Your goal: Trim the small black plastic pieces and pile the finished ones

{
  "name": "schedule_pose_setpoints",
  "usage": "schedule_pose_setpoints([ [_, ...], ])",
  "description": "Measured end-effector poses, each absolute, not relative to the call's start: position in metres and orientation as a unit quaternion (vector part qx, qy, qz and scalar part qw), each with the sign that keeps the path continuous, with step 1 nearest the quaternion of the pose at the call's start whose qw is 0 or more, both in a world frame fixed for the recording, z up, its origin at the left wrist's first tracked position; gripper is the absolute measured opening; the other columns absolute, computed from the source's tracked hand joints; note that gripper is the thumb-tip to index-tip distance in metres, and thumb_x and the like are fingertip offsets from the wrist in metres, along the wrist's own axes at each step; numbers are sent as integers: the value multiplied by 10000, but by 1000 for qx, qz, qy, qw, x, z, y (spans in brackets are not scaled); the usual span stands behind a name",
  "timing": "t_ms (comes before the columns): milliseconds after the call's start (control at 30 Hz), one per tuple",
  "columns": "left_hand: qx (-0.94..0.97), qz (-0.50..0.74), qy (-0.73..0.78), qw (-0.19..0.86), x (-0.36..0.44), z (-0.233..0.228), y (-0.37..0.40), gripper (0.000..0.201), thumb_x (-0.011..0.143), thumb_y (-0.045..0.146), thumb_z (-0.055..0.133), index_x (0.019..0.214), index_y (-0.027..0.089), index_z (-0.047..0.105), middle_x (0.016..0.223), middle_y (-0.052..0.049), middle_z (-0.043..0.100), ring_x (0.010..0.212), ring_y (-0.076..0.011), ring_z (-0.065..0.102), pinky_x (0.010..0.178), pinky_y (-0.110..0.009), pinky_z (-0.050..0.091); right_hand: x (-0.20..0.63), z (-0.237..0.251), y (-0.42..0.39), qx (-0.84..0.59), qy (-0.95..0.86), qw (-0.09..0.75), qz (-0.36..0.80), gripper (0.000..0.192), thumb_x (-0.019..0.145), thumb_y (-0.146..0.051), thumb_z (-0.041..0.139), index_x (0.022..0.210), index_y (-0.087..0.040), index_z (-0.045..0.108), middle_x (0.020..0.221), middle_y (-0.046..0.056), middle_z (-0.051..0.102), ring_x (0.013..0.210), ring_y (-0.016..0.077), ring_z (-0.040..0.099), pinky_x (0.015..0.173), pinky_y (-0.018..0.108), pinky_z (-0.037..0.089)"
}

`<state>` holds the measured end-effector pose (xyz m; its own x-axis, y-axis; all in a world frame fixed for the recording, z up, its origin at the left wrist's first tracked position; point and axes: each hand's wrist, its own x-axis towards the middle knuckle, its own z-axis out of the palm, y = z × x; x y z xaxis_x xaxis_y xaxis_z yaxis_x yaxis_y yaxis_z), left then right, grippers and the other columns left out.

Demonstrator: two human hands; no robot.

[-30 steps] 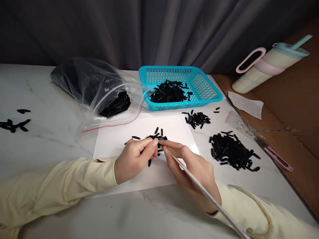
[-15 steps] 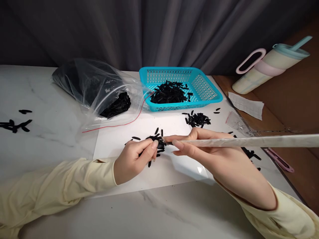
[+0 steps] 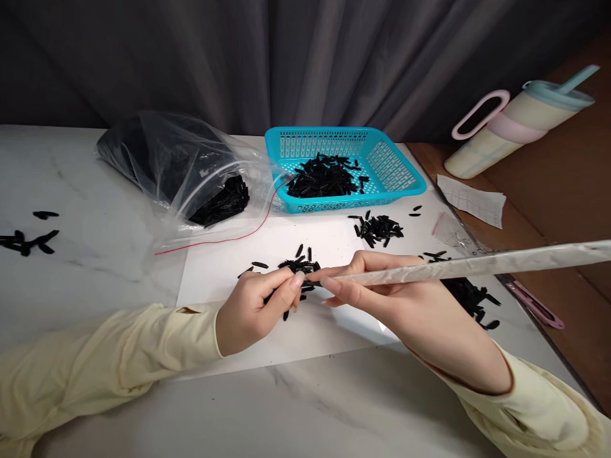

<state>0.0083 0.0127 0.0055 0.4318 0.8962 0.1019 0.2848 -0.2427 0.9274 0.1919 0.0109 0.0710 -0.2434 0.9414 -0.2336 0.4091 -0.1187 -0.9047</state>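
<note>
The tabletop (image 3: 109, 273)'s right edge slants from behind the basket toward the lower right; bare marbled surface spreads across the left and bottom middle. A white paper sheet (image 3: 224, 343) lies mid-frame, its lower edge showing between the wrists.

At the centre, the left hand (image 3: 260, 310) is pinched, thumb against curled fingers; whether a sliver sits between them is hidden. The right hand (image 3: 424, 312) grips a long pale rod (image 3: 482, 262) near its tip, just beside the left thumb. The right frame edge cuts the rod off.

Under the fingertips, the central heap of black slivers (image 3: 300, 262) on the sheet is partly covered. Right hand and rod mask much of the right-hand heap (image 3: 465, 296); clear film blurs the bag (image 3: 191, 152)'s contents, upper left.

Counted: one turquoise basket (image 3: 344, 205) holding slivers, one smaller heap (image 3: 382, 229) below it, two loose slivers (image 3: 415, 211) nearby, one tumbler (image 3: 501, 140) upper right, one pink-handled tool (image 3: 539, 308).
</note>
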Motion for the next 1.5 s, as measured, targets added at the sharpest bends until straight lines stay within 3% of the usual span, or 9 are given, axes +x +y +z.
schedule_pose_setpoints([
  [233, 710, 340, 406, 464, 8, 5, 13, 322, 903, 239, 357, 605, 180, 463, 434, 79, 323, 386, -58, 305, 439, -199, 322, 191, 70, 12, -553, -593, 272, 519, 213, 775, -256, 633, 571, -205, 601, 770, 12, 715, 785, 208, 676, 691, 289, 532],
  [333, 707, 338, 402, 474, 8, 5, 13, 320, 905, 240, 354, 613, 178, 470, 440, 79, 319, 382, -58, 299, 432, -204, 308, 193, 66, 15, -559, -579, 261, 534, 158, 772, -293, 642, 650, -194, 653, 759, 21, 701, 757, 201, 671, 706, 304, 532],
  [633, 689, 349, 393, 499, 8, 4, 10, 335, 912, 247, 349, 608, 176, 470, 432, 77, 320, 375, -60, 281, 429, -219, 290, 198, 60, 28, -489, -442, 265, 703, 108, 745, -247, 688, 709, -146, 699, 751, 18, 627, 829, 169, 634, 668, 234, 554],
  [867, 693, 349, 375, 508, 7, 4, 10, 331, 915, 252, 341, 616, 171, 459, 432, 84, 303, 375, -54, 268, 423, -214, 280, 204, 55, 34, -444, -395, 237, 769, 44, 721, -211, 719, 703, -172, 721, 772, 19, 663, 911, 186, 638, 664, 197, 537],
  [1367, 689, 347, 370, 518, 8, 6, 11, 345, 904, 233, 346, 579, 171, 442, 411, 92, 278, 365, -49, 235, 431, -216, 267, 202, 61, 32, -483, -438, 262, 711, 100, 668, -222, 750, 656, -145, 688, 690, 15, 610, 861, 210, 634, 642, 251, 548],
  [1500, 688, 345, 369, 520, 7, 5, 11, 350, 902, 233, 352, 570, 171, 442, 413, 87, 288, 364, -49, 240, 420, -215, 258, 200, 64, 29, -508, -479, 252, 671, 118, 675, -273, 736, 665, -165, 689, 739, 30, 646, 763, 191, 639, 652, 278, 546],
])
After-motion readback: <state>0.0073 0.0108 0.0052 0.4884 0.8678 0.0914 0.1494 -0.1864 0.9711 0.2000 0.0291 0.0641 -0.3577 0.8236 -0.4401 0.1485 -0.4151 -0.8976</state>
